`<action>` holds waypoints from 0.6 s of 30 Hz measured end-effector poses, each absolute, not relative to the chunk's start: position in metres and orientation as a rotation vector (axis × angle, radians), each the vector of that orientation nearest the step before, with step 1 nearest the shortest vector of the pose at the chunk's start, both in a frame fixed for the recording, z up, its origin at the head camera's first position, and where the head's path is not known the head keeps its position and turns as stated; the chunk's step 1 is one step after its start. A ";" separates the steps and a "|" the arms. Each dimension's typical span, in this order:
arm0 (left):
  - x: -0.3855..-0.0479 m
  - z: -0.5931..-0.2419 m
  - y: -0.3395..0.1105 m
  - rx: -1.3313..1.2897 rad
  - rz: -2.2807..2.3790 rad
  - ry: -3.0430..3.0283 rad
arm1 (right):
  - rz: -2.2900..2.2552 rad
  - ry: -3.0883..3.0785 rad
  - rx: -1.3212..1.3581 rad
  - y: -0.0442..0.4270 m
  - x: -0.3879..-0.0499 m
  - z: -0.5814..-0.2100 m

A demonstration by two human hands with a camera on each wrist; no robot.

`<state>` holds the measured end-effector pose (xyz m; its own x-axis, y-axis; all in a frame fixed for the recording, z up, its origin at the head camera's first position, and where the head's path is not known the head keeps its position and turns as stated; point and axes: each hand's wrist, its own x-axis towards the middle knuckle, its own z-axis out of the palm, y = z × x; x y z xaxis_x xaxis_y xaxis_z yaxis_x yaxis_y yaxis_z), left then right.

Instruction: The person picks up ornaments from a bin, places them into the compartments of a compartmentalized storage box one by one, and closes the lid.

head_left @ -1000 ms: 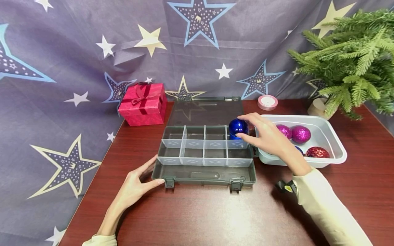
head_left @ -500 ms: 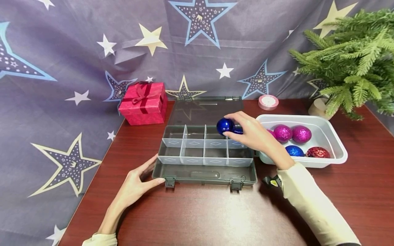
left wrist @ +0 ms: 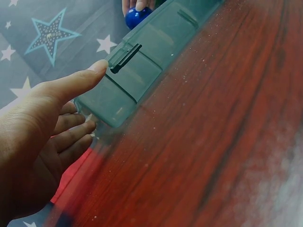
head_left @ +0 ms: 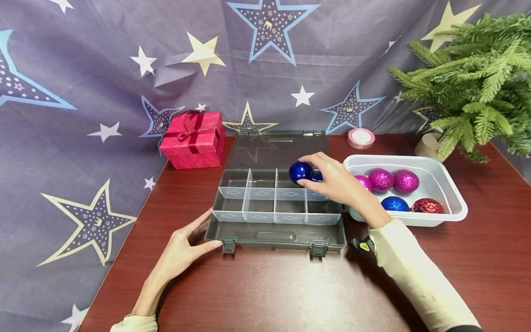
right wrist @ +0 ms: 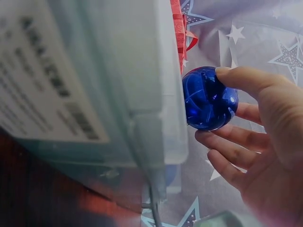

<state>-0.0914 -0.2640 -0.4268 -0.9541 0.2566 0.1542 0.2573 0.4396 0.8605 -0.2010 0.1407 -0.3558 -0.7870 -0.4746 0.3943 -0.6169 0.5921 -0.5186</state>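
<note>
In the head view, my right hand [head_left: 341, 183] holds a shiny blue Christmas ball [head_left: 299, 172] between thumb and fingertips, at the third compartment of the back row in a clear grey divided box [head_left: 249, 236]. Another blue ball [head_left: 317, 175] sits in the back-right compartment, mostly hidden by that hand. The right wrist view shows the held blue ball [right wrist: 208, 101] beside the box wall. At the box's front left corner rests my left hand [head_left: 179, 252], thumb on the front edge by a latch, fingers fairly straight along the left side.
A white tub [head_left: 455, 203] right of the box holds several glittery balls in pink, blue and red. Behind stand a red gift box [head_left: 192, 143], a pink ribbon roll [head_left: 361, 138] and a small fir tree [head_left: 481, 87]. The box's lid [head_left: 274, 152] lies open backward.
My right hand has moved left with the blue ball, from the back-right compartment to the third one, and sunk slightly. The ball left behind now shows. My left hand stays put.
</note>
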 end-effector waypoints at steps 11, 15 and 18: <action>-0.091 -0.425 -0.263 -0.474 -1.580 -2.673 | 0.977 -2.585 0.930 0.138 -0.201 -0.356; -0.091 -0.425 -0.263 -0.474 -1.581 -2.675 | 0.955 -2.586 0.940 0.137 -0.201 -0.357; -0.091 -0.425 -0.264 -0.474 -1.586 -2.672 | 0.950 -2.581 0.943 0.137 -0.200 -0.357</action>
<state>-0.0910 -0.2637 -0.4255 -0.9545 0.2570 0.1510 0.2556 0.4451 0.8582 -0.2004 0.1370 -0.3566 -0.7653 -0.4923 0.4147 -0.6437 0.5819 -0.4971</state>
